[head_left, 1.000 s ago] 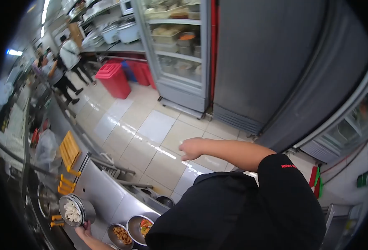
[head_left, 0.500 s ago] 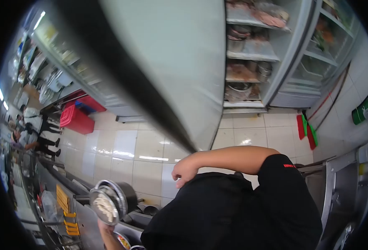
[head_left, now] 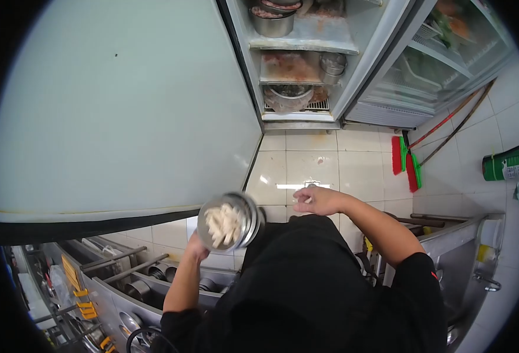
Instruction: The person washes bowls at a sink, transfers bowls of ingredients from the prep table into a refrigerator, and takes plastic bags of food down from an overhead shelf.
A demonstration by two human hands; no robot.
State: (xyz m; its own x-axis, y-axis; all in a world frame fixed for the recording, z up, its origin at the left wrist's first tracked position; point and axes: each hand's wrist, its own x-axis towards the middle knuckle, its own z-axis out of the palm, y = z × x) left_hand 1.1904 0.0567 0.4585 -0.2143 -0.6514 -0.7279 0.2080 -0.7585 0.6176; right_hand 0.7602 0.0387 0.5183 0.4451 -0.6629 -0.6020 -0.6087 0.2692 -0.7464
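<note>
My left hand [head_left: 198, 247] grips the side of a stack of round metal bowls [head_left: 251, 222], slightly blurred by motion. Pale, whitish strips of food [head_left: 223, 226] lie in the top bowl. My right hand [head_left: 318, 200] hangs in front of my body over the floor, holding nothing, its fingers loosely bent and apart. Ahead stands an open upright fridge [head_left: 336, 109]; its large white door [head_left: 130, 112] is swung out to the left, close beyond the bowls. On the fridge shelves are metal pots [head_left: 273, 25], and a bagged bowl [head_left: 289, 101] sits at the bottom.
A glass-doored fridge [head_left: 430, 76] adjoins on the right. Red and green brooms [head_left: 412, 165] lean by the wall near a green container [head_left: 509, 165]. A metal sink [head_left: 468, 265] is at my right, and a steel counter [head_left: 109, 294] with pans at my left.
The view has turned toward the open fridge. The bowl stack has come from the lower left to in front of me. My right hand has moved right, away from the door's edge.
</note>
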